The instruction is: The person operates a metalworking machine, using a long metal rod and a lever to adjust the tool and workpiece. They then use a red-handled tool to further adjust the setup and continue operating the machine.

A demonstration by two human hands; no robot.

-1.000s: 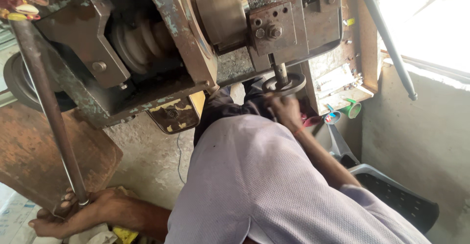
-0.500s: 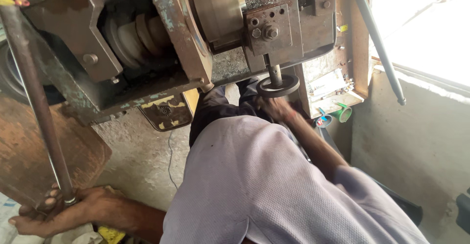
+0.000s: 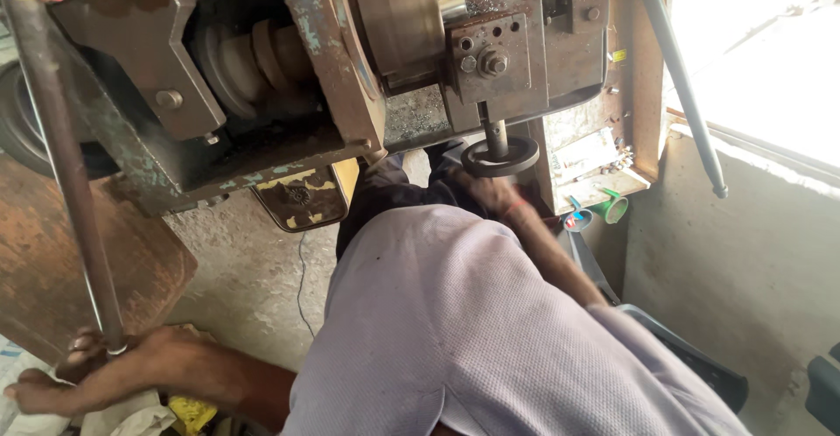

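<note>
— Where are the hands?
— Far apart. Left hand clamps the long steel rod, standing upright; right hand touches the black handwheel, grip unclear.

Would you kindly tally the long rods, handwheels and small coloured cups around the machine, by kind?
Rods: 2 (left rod, right rod)
Handwheel: 1
Cups: 2 (green cup, blue cup)
Total: 5
</note>
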